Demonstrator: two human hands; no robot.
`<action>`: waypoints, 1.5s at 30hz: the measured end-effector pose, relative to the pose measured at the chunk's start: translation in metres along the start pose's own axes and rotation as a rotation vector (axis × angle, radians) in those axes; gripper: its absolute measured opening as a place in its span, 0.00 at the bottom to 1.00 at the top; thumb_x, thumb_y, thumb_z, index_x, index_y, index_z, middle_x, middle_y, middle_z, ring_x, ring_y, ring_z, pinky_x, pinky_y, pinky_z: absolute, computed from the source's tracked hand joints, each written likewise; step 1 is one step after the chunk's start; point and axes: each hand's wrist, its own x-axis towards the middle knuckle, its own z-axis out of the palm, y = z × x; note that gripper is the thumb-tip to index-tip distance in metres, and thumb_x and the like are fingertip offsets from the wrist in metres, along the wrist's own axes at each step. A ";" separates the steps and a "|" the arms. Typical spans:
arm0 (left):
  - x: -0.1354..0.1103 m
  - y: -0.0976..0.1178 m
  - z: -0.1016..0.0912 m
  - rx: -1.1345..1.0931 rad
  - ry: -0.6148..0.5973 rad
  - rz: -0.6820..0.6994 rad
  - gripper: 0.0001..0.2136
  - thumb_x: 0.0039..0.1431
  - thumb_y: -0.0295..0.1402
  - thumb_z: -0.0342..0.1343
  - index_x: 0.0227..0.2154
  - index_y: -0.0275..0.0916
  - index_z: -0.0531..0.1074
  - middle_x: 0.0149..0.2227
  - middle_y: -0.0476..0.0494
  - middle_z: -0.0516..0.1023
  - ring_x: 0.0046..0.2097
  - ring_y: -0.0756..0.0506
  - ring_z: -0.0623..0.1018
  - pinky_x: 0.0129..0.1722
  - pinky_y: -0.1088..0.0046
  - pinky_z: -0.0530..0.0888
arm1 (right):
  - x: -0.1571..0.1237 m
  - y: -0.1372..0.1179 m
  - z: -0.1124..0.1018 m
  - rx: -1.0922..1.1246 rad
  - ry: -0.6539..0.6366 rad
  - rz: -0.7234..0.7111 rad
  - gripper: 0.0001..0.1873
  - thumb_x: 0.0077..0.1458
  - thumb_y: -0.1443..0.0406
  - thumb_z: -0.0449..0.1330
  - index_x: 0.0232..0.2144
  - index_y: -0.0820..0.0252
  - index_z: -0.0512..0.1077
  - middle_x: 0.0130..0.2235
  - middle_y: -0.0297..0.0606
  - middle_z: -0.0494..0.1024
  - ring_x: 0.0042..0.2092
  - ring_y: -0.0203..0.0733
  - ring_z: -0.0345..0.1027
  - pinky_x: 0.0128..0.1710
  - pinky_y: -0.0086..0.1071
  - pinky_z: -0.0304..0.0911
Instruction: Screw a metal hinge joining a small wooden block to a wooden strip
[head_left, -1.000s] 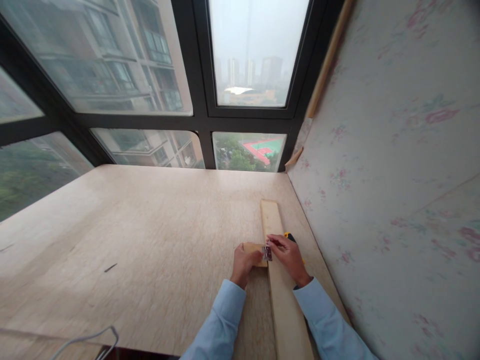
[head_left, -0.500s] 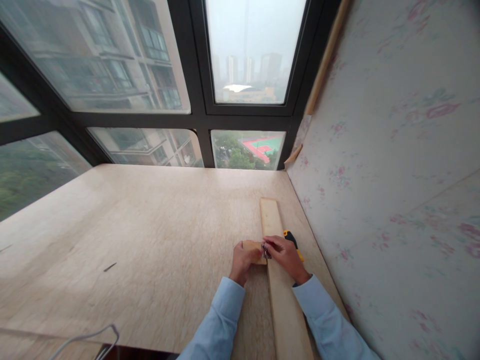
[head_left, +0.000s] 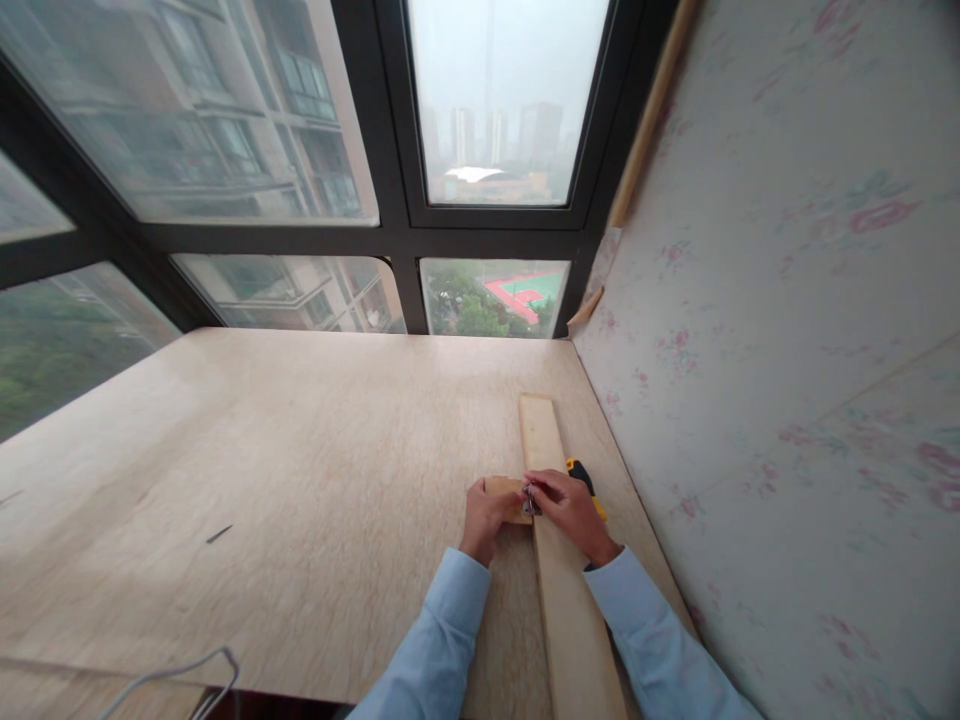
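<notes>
A long pale wooden board lies lengthwise in front of me. Against its left edge sits a short wooden block, gripped by my left hand with the thumb reaching toward the joint. Where the two pieces meet is a small shiny metal piece, whose exact kind I cannot make out. My right hand rests over the board, its thumb and fingers pinched together at that metal piece. Whatever is between those fingertips is too small to name. Just beyond the right hand lies a partly hidden yellow-and-black tool.
The marbled tabletop runs up to dark-framed windows. A thin dark object lies on the left. At the lower left is a grey cable near the table's front edge. A floral-papered wall borders the right side.
Both hands keep the same hold, with only slight finger movement at the metal piece. The whole view has shifted very slightly.
</notes>
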 end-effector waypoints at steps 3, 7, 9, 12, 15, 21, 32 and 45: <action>0.000 0.000 0.000 -0.004 0.005 0.003 0.19 0.30 0.25 0.67 0.31 0.32 0.71 0.26 0.45 0.78 0.26 0.46 0.76 0.25 0.72 0.73 | 0.000 0.001 0.001 -0.007 0.004 -0.014 0.11 0.56 0.66 0.58 0.40 0.56 0.78 0.39 0.40 0.83 0.41 0.44 0.77 0.43 0.38 0.72; -0.001 0.002 0.000 0.002 0.011 -0.010 0.20 0.30 0.26 0.67 0.32 0.32 0.71 0.26 0.45 0.78 0.26 0.46 0.76 0.24 0.73 0.72 | 0.000 0.003 0.002 -0.017 0.002 -0.038 0.10 0.57 0.65 0.58 0.39 0.55 0.78 0.39 0.40 0.82 0.41 0.44 0.77 0.44 0.38 0.72; -0.001 0.003 0.001 -0.002 0.014 -0.014 0.20 0.30 0.26 0.66 0.32 0.32 0.71 0.26 0.45 0.77 0.26 0.47 0.75 0.24 0.74 0.72 | 0.000 0.003 0.001 -0.018 -0.007 -0.051 0.10 0.58 0.64 0.58 0.39 0.55 0.79 0.38 0.41 0.82 0.40 0.44 0.77 0.43 0.38 0.72; -0.002 0.004 0.001 -0.003 0.017 -0.009 0.19 0.30 0.25 0.66 0.31 0.32 0.71 0.25 0.46 0.77 0.26 0.48 0.74 0.24 0.74 0.71 | 0.000 0.002 0.001 -0.016 -0.023 -0.066 0.10 0.59 0.63 0.58 0.38 0.55 0.79 0.37 0.40 0.82 0.40 0.44 0.76 0.42 0.38 0.72; -0.002 0.004 0.001 0.006 0.011 -0.016 0.19 0.30 0.26 0.66 0.31 0.33 0.71 0.25 0.46 0.77 0.26 0.48 0.75 0.24 0.74 0.71 | 0.000 0.001 0.000 -0.004 -0.050 -0.071 0.10 0.60 0.63 0.57 0.39 0.55 0.79 0.38 0.40 0.82 0.40 0.44 0.75 0.43 0.38 0.71; -0.001 0.003 0.000 0.035 0.015 -0.013 0.18 0.30 0.26 0.67 0.30 0.33 0.71 0.25 0.46 0.76 0.26 0.47 0.75 0.24 0.74 0.71 | 0.000 0.002 -0.002 0.032 -0.076 -0.071 0.13 0.62 0.64 0.53 0.41 0.55 0.78 0.40 0.41 0.81 0.43 0.44 0.74 0.45 0.39 0.70; -0.003 0.005 0.002 0.016 0.022 -0.042 0.20 0.30 0.25 0.66 0.32 0.33 0.70 0.25 0.47 0.76 0.25 0.48 0.74 0.22 0.74 0.71 | 0.002 -0.003 -0.001 -0.005 -0.075 -0.048 0.08 0.60 0.62 0.57 0.33 0.57 0.75 0.36 0.39 0.78 0.40 0.43 0.71 0.43 0.37 0.68; -0.003 0.003 0.000 -0.014 -0.022 -0.004 0.20 0.28 0.27 0.68 0.30 0.33 0.71 0.26 0.46 0.77 0.26 0.48 0.75 0.24 0.74 0.72 | 0.001 -0.002 0.000 0.021 -0.071 -0.101 0.09 0.61 0.63 0.56 0.38 0.55 0.77 0.40 0.41 0.79 0.43 0.44 0.73 0.46 0.39 0.70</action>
